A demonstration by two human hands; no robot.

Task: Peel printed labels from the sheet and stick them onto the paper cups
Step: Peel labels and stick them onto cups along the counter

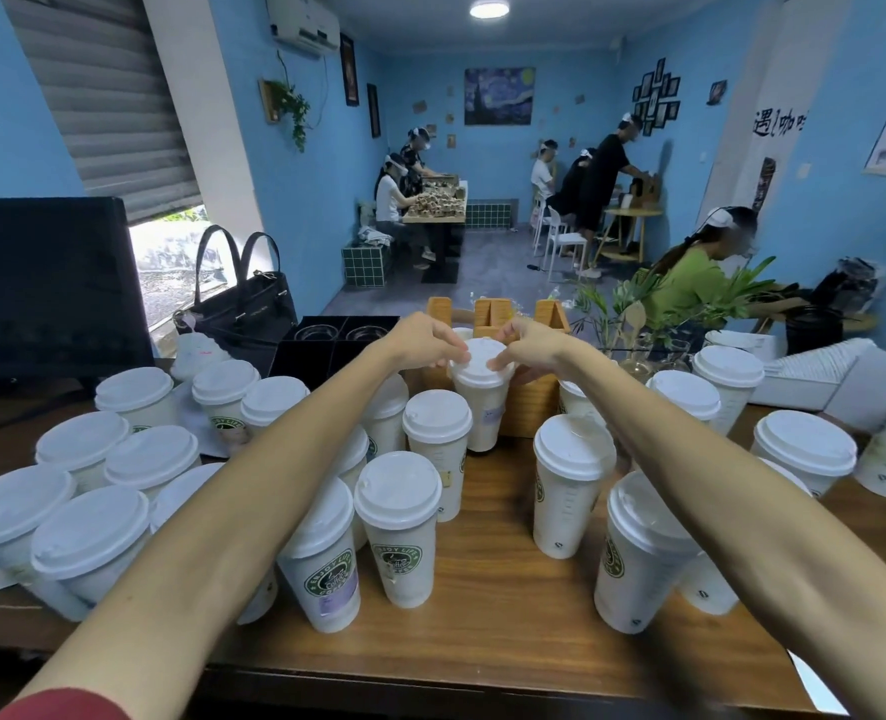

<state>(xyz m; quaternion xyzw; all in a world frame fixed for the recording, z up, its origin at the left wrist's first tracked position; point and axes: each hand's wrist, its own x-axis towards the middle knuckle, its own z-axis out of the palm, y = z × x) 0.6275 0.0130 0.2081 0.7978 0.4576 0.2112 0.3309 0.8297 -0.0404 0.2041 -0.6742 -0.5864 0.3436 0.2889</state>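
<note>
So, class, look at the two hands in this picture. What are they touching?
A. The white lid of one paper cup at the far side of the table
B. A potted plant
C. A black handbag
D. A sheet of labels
A: the left hand and the right hand both have their fingers on the rim of the white lid of the far cup.

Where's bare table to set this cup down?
Bare wooden table runs down the middle, between the logo cup and the tall cup, widening toward the near edge. The left cluster is crowded. Both hands hold the lidded cup.
</note>
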